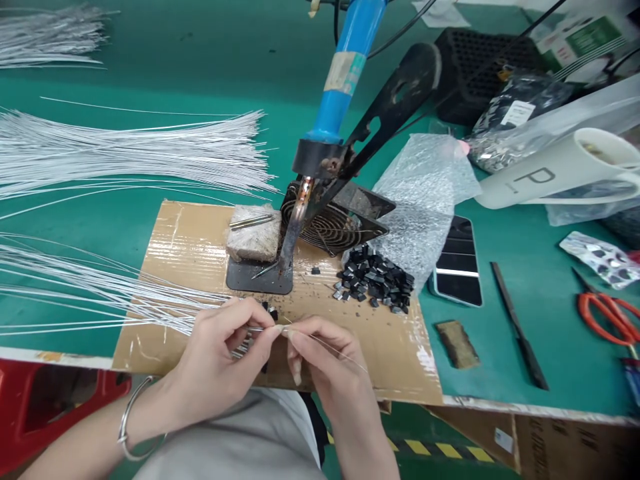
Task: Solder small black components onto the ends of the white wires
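My left hand [230,360] and my right hand [330,360] meet fingertip to fingertip above the cardboard sheet [395,360]. Both are closed in a pinch on a thin wire [283,328], whose fine strand trails rightward across my right hand. Its end inside my left hand is mostly hidden. Just behind my left fingers lies a loose bundle of white wires [165,300], reaching off to the left. A few small black pieces [273,312] lie behind the fingertips. Beyond them, a blue-handled soldering iron [333,100] is clamped tip down over a dark metal plate [245,277].
A pale block [255,237] with metal rods, a fan [330,223] and a pile of small black parts [377,277] stand behind my hands. Rightward are a phone [456,260], a file [520,327], red-handled scissors [607,317] and a white mug [555,170]. More wires [130,150] lie back left.
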A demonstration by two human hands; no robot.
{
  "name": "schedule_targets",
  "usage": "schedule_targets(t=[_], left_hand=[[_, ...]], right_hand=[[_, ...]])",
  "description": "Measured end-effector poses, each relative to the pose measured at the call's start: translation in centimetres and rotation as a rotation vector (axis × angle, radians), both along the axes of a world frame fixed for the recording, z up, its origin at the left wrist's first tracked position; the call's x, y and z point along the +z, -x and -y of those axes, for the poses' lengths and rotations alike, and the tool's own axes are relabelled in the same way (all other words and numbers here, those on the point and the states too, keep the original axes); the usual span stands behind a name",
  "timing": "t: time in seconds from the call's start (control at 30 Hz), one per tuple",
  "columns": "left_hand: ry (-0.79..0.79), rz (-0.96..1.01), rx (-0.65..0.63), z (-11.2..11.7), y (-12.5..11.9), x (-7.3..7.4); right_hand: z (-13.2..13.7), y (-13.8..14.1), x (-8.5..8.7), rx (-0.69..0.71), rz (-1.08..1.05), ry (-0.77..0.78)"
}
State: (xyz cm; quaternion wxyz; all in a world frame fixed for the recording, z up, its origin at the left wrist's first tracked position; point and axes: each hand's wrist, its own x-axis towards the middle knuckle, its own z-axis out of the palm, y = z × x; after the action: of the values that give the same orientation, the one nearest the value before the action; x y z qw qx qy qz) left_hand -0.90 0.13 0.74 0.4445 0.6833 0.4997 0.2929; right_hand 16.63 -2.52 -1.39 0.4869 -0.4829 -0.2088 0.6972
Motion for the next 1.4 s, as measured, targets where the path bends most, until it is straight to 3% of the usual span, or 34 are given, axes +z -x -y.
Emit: schedule_targets(t=[0.23, 0.6, 0.7, 0.97, 1.1, 1.4], left_hand=[[-0.038, 0.004, 0.036, -0.1, -0.3, -0.1], [-0.169, -0.042, 0.104, 0.2, -1.1, -0.4], [-0.121, 0.004, 0.121, 0.3, -1.2, -0.7], [0.211, 0.162, 0.112, -0.3, -0.5, -0.1], [0.256, 0.186, 0.100, -0.4, -0.6, 0.2], [0.248, 0.174, 0.092, -0.2, -0.8, 0.2]], right_hand=[[0.2, 0.4, -1.0, -0.053, -0.049, -0.068], [0.3, 1.9, -0.7, -0.166, -0.088, -0.027], [0.4, 2.0, -0.9, -0.176, -0.071, -0.030], [0.4, 0.5, -1.5, -0.141, 0.138, -0.200], [0.3, 0.5, -1.4, -0.077, 0.150, -0.217], [0.2, 0.9, -1.3, -0.078, 0.086, -0.208]])
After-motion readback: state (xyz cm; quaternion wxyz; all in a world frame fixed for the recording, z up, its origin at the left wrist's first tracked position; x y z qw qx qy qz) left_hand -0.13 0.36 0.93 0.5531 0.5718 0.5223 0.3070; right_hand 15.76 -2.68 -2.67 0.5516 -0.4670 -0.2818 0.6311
